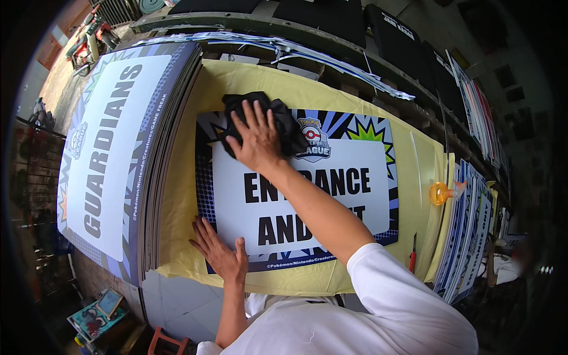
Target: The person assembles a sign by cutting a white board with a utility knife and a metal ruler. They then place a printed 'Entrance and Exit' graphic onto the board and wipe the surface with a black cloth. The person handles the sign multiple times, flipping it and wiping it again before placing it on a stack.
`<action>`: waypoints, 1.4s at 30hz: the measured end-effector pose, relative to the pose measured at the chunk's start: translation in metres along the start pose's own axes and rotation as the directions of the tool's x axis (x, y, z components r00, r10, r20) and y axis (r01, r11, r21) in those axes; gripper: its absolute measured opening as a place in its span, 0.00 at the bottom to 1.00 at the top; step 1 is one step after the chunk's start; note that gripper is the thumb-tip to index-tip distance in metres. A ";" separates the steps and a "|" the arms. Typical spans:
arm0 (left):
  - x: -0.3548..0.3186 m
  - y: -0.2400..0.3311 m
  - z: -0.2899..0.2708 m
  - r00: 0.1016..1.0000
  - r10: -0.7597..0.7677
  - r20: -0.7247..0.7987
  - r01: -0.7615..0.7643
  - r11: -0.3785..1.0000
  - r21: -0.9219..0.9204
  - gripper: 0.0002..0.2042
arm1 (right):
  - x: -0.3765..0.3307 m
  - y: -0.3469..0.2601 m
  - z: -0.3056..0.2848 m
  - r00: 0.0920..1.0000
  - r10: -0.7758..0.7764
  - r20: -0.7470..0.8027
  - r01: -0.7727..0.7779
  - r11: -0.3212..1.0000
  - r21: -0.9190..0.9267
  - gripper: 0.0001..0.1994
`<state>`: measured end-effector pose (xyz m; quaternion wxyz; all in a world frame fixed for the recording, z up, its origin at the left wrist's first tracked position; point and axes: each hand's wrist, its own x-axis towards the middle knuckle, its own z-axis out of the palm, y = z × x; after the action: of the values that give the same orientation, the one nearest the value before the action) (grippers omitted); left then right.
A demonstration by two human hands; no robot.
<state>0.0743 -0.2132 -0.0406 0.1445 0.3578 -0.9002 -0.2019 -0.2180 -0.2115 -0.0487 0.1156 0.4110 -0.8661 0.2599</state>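
Observation:
A printed sign board (pixel 343 195) with a white centre, black lettering and a blue and black burst border lies flat on a yellow cloth-covered table (pixel 248 83). My right hand (pixel 254 139) presses a crumpled black cloth (pixel 284 118) onto the board's upper left part, fingers spread over it. My left hand (pixel 220 254) lies flat, fingers apart, on the board's lower left corner and holds nothing. My right forearm crosses the middle of the board and hides part of the lettering.
A tall stack of similar boards (pixel 118 148) lies at the left of the table. More boards (pixel 467 236) lean at the right edge, near an orange spray bottle (pixel 441 193) and a red-handled knife (pixel 412 259). Shelving with dark panels (pixel 390 35) runs behind.

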 end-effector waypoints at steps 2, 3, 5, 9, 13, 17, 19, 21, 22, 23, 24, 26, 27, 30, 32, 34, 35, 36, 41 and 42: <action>0.000 -0.001 0.001 1.000 -0.003 0.003 0.003 1.000 -0.002 0.46 | -0.008 0.069 -0.029 0.989 0.138 -0.059 -0.147 0.972 -0.185 0.29; 0.000 -0.001 0.000 1.000 -0.003 0.002 0.003 1.000 -0.002 0.46 | -0.018 0.110 -0.047 0.976 0.193 -0.095 -0.212 0.939 -0.272 0.29; 0.000 -0.001 0.000 1.000 -0.028 0.012 0.029 0.999 -0.018 0.49 | -0.047 0.193 -0.087 0.924 0.365 -0.115 -0.379 0.830 -0.408 0.30; -0.002 0.000 0.002 0.999 -0.046 0.016 0.046 0.999 -0.019 0.50 | -0.087 0.261 -0.151 0.730 0.674 -0.114 -0.619 0.581 -0.528 0.35; 0.002 0.001 0.002 0.999 -0.032 -0.001 0.032 0.999 -0.022 0.49 | -0.057 0.205 -0.104 0.748 0.654 -0.114 -0.613 0.614 -0.497 0.37; 0.000 0.001 0.001 1.000 -0.015 -0.005 0.015 1.000 -0.024 0.49 | -0.017 0.111 -0.040 0.898 0.439 -0.033 -0.415 0.820 -0.394 0.38; 0.002 0.000 -0.001 1.000 -0.011 -0.007 0.011 0.999 -0.041 0.49 | -0.016 0.115 -0.051 0.889 0.458 0.011 -0.437 0.855 -0.279 0.38; 0.001 0.000 -0.001 1.000 -0.025 -0.008 0.024 0.997 -0.074 0.49 | -0.027 0.144 -0.068 0.835 0.550 -0.026 -0.528 0.786 -0.322 0.38; 0.001 -0.002 -0.001 1.000 -0.025 -0.010 0.024 0.997 -0.067 0.49 | -0.032 0.160 -0.079 0.798 0.601 -0.047 -0.580 0.745 -0.329 0.40; -0.001 0.000 0.001 1.000 -0.025 -0.010 0.024 0.998 -0.062 0.49 | -0.034 0.165 -0.090 0.744 0.667 -0.034 -0.637 0.694 -0.336 0.41; -0.002 0.000 0.002 1.000 -0.025 -0.010 0.025 0.998 -0.057 0.49 | -0.033 0.164 -0.085 0.745 0.665 -0.048 -0.635 0.686 -0.355 0.42; 0.000 -0.001 0.001 1.000 -0.021 -0.014 0.020 0.999 -0.051 0.49 | -0.023 0.145 -0.072 0.760 0.649 -0.041 -0.619 0.702 -0.352 0.44; 0.000 0.001 0.002 1.000 -0.021 -0.014 0.020 0.999 -0.047 0.49 | -0.014 0.126 -0.064 0.773 0.634 -0.018 -0.604 0.726 -0.329 0.45; 0.003 0.001 0.000 1.000 -0.014 0.003 0.014 0.999 -0.041 0.49 | -0.003 0.101 -0.045 0.821 0.569 0.051 -0.533 0.796 -0.288 0.48; 0.000 0.001 -0.001 1.000 -0.031 -0.002 0.030 0.999 -0.044 0.49 | -0.010 0.105 -0.054 0.810 0.581 0.076 -0.548 0.796 -0.256 0.50; 0.000 -0.001 -0.001 0.999 -0.035 -0.003 0.034 0.998 -0.048 0.49 | -0.017 0.128 -0.072 0.761 0.645 0.071 -0.608 0.746 -0.273 0.52; -0.001 -0.001 -0.001 1.000 -0.031 -0.004 0.031 0.998 -0.048 0.49 | -0.015 0.132 -0.077 0.736 0.672 0.077 -0.634 0.725 -0.269 0.52; -0.001 -0.002 -0.001 1.000 -0.029 -0.006 0.028 0.998 -0.049 0.49 | -0.010 0.129 -0.072 0.739 0.671 0.058 -0.634 0.722 -0.275 0.52; 0.003 0.003 0.001 1.000 -0.025 0.000 0.025 0.997 -0.074 0.48 | 0.010 0.089 -0.036 0.807 0.581 0.108 -0.544 0.802 -0.249 0.54; 0.004 0.002 0.000 1.000 -0.029 -0.009 0.028 0.996 -0.081 0.48 | 0.007 0.084 -0.040 0.817 0.560 0.136 -0.527 0.822 -0.218 0.55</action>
<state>0.0705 -0.2149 -0.0392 0.1606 0.3656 -0.8853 -0.2383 -0.2881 -0.1497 -0.0423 -0.0141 0.1579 -0.9733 0.1660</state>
